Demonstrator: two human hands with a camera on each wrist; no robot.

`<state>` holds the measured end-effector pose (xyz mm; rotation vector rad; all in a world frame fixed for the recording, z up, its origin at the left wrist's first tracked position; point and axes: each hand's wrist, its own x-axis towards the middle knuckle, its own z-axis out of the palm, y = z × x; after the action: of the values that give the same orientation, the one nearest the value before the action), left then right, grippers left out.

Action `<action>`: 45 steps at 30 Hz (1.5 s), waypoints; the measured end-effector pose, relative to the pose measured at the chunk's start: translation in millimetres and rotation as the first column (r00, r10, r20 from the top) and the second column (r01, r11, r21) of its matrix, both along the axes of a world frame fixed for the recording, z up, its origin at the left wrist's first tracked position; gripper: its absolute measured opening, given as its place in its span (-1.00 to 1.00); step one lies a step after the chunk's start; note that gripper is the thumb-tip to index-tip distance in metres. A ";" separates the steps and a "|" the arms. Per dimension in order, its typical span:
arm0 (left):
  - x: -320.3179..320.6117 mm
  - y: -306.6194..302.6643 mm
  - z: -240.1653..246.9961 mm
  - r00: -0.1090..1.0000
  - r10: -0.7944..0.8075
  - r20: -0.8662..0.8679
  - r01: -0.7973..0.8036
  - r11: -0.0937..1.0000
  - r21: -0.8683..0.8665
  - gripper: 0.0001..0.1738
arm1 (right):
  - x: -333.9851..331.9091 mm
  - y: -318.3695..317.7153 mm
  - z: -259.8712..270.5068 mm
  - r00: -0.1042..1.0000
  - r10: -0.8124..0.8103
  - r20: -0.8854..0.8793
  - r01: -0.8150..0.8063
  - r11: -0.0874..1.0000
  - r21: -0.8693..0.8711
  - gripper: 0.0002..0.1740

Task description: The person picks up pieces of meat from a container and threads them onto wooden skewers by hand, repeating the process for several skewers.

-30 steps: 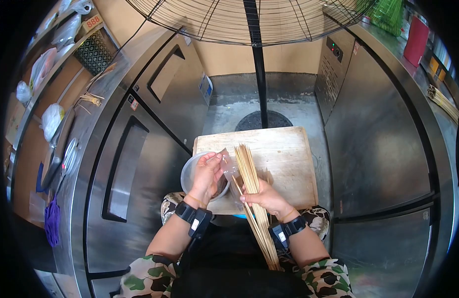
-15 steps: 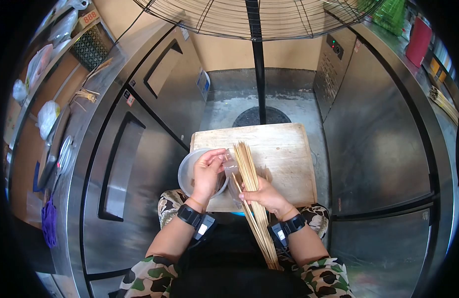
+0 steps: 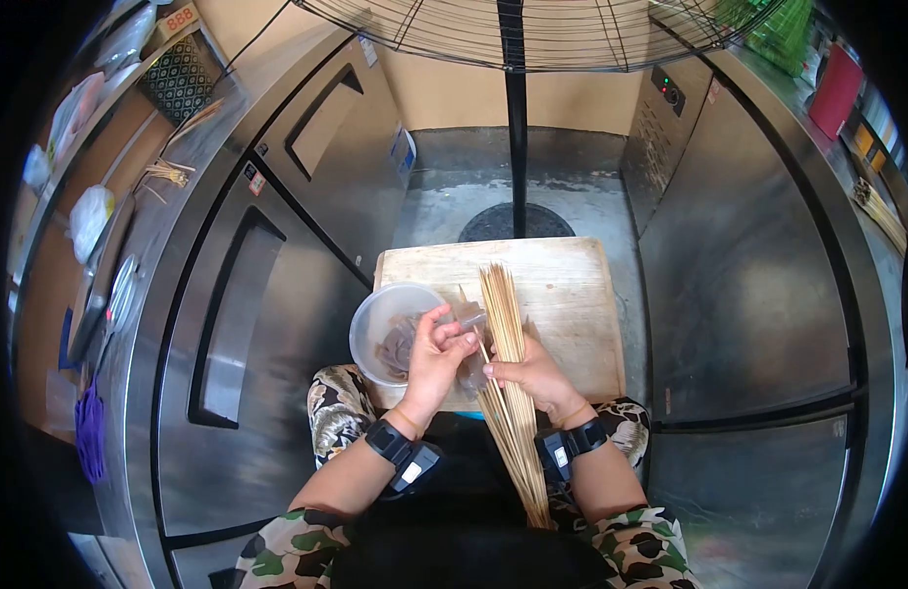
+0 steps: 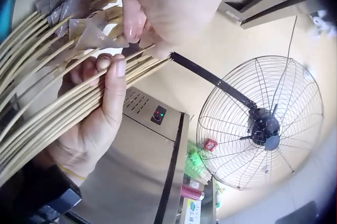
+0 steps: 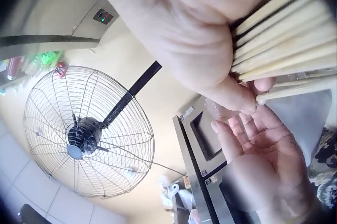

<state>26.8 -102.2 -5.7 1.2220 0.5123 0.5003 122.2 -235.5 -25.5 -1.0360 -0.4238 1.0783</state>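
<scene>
A bundle of thin wooden skewers (image 3: 513,393) is gripped by the right hand (image 3: 540,378), its thumb across the sticks. The left hand (image 3: 436,368) pinches a thin, translucent greyish piece (image 3: 470,321) close to the tip of one skewer held apart from the bundle. In the left wrist view, several similar grey pieces (image 4: 95,37) sit on skewer ends beside the right hand (image 4: 92,124). A clear round tub (image 3: 359,339) with more grey pieces (image 3: 396,344) inside stands just left of the left hand.
Beneath the tub lies a wooden board (image 3: 562,285). Steel cabinets (image 3: 748,265) flank both sides, and a black-poled wire fan (image 3: 518,128) rises behind the board. More skewers (image 3: 169,174) rest on the left counter.
The left hand has moved right, bringing its piece to the skewer tip, and its palm has turned more upward. More of the tub's contents show. The right hand still grips the bundle.
</scene>
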 end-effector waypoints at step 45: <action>-12.8 91.2 18.6 0.985 -0.092 -0.145 0.048 0.958 -0.282 -0.94 | 0.1 -1.6 2.6 0.987 0.079 -0.139 -0.081 0.997 -0.008 -0.70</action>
<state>14.0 -11.1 12.9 1.0092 0.6479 0.2619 122.3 -237.1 -23.0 -0.9556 -0.3481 1.2186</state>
